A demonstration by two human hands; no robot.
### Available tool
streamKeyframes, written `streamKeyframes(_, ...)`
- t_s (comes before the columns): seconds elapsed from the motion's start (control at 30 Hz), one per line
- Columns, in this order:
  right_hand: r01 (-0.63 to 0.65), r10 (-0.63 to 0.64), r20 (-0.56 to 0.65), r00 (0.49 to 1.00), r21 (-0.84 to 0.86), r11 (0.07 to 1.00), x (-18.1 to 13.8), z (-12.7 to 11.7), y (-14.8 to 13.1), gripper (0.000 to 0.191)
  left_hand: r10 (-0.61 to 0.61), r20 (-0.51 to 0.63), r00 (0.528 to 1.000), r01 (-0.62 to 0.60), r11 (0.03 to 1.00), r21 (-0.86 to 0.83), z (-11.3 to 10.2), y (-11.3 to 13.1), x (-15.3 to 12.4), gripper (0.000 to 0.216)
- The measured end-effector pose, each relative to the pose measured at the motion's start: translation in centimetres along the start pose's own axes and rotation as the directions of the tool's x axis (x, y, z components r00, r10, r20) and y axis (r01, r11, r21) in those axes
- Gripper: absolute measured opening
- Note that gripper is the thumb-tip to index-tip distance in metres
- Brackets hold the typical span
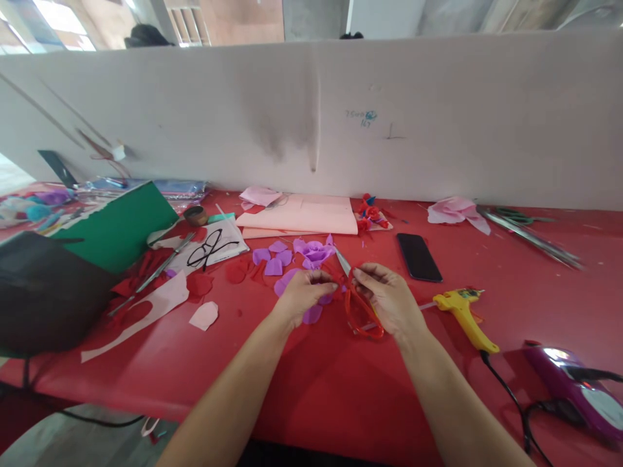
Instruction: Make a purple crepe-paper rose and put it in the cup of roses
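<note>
My left hand is closed in a pinch on a purple paper petal above the red table. My right hand pinches something small next to it; I cannot make out what. Red-handled scissors lie on the table between and under the hands, blades pointing away. Just beyond the fingers sit a purple paper flower and loose purple petals.
A black phone and a yellow glue gun lie to the right, with a purple device at the near right. Pink paper sheets, small red paper roses, glasses, a green sheet and red scraps lie left and behind. A white partition closes the back.
</note>
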State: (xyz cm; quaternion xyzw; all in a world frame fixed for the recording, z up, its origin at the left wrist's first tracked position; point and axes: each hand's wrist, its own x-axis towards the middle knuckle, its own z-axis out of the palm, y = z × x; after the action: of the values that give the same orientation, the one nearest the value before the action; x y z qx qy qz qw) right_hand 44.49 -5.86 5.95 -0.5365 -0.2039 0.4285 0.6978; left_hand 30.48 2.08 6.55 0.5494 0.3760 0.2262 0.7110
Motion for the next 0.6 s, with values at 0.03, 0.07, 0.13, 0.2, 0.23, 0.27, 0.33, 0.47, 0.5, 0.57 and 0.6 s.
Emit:
streamKeyframes(0.03,0.014,-0.014,-0.002,1.000,0.050,0.999,-0.2,0.0,-0.2,0.030,-0.020,0.042,0.999,0.023,0.998,-0.052,0.0,0.0,-0.1,0.013)
streamKeyframes(0.07,0.026,-0.027,0.010,1.000,0.081,0.996,-0.3,0.0,-0.4,0.030,-0.045,0.099,0.994,0.056,0.992,-0.113,0.0,0.0,-0.2,0.014)
streamKeyframes(0.13,0.049,-0.055,0.059,0.997,0.096,0.994,-0.8,0.0,-0.8,0.026,-0.096,0.236,0.967,0.150,0.963,-0.223,0.1,0.1,-0.4,0.018)
streamKeyframes(0.2,0.075,-0.084,0.110,0.990,0.081,0.994,-1.2,0.1,-1.0,0.024,-0.130,0.352,0.927,0.236,0.931,-0.278,0.2,0.2,-0.7,0.021)
streamKeyframes(0.23,0.090,-0.099,0.127,0.987,0.074,0.993,-1.3,0.2,-1.0,0.023,-0.134,0.385,0.913,0.257,0.922,-0.288,0.4,0.2,-0.7,0.022)
streamKeyframes(0.27,0.100,-0.108,0.136,0.985,0.067,0.993,-1.5,0.2,-1.1,0.022,-0.133,0.398,0.908,0.261,0.921,-0.288,0.5,0.1,-0.8,0.023)
streamKeyframes(0.33,0.105,-0.111,0.131,0.985,0.058,0.993,-1.5,0.1,-1.1,0.023,-0.138,0.365,0.921,0.240,0.938,-0.251,0.7,-0.1,-0.7,0.020)
streamKeyframes(0.47,0.095,-0.100,0.085,0.991,0.056,0.994,-1.2,-0.3,-1.0,0.024,-0.173,0.181,0.968,0.181,0.983,-0.032,0.6,-0.6,-0.2,0.012)
streamKeyframes(0.5,0.089,-0.094,0.076,0.993,0.055,0.994,-1.1,-0.4,-1.0,0.024,-0.174,0.153,0.973,0.172,0.985,0.021,0.4,-0.7,-0.1,0.011)
streamKeyframes(0.57,0.073,-0.076,0.064,0.995,0.042,0.996,-0.9,-0.6,-0.9,0.024,-0.171,0.134,0.976,0.158,0.982,0.100,-0.1,-0.7,0.1,0.010)
streamKeyframes(0.6,0.068,-0.070,0.059,0.996,0.032,0.997,-0.8,-0.6,-0.8,0.024,-0.165,0.128,0.978,0.149,0.981,0.126,-0.4,-0.7,0.1,0.011)
